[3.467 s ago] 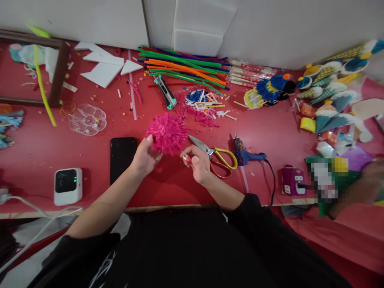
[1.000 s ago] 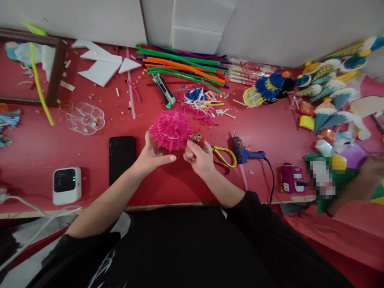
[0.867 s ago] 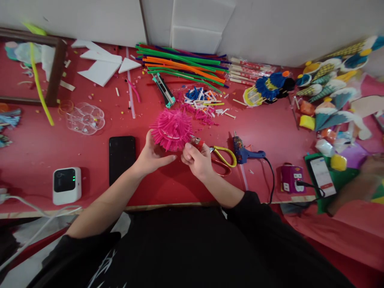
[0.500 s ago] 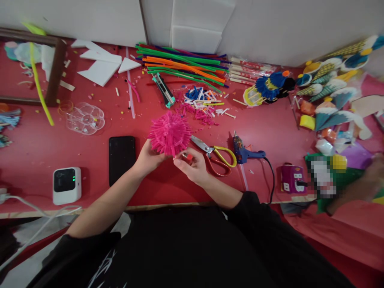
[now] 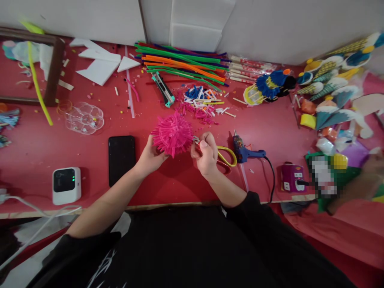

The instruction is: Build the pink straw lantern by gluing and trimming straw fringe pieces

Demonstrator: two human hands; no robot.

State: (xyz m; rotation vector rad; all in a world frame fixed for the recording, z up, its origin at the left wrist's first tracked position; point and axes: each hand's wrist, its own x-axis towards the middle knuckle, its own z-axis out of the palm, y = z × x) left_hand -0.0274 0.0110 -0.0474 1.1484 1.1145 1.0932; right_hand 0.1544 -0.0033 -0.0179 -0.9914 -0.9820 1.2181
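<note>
In my left hand (image 5: 151,158) is a round, spiky pink pom-pom-like ball (image 5: 173,134) made of many fuzzy strips, held from its lower left side. My right hand (image 5: 206,154) is closed on a small tool (image 5: 197,141) with a silver metal end and a red part; its exact kind is hard to make out. The metal end points at the ball's right side, and whether it touches is unclear. Just beyond my right hand lie scissors with yellow and red handles (image 5: 229,157), their blades hidden by the hand. Cut pink and white bits (image 5: 207,110) lie beyond the ball.
A blue glue gun (image 5: 249,152) lies right of the scissors, its cord running to a purple socket box (image 5: 292,178). Left are a black phone (image 5: 121,160) and a white device (image 5: 66,186). Pipe cleaners (image 5: 183,64) and a cutter (image 5: 163,90) lie behind. Another person's arm (image 5: 357,184) is at right.
My right hand has moved up and right, away from the ball's underside, and its tool now points at the ball's side. The ball has shifted slightly right with my left hand.
</note>
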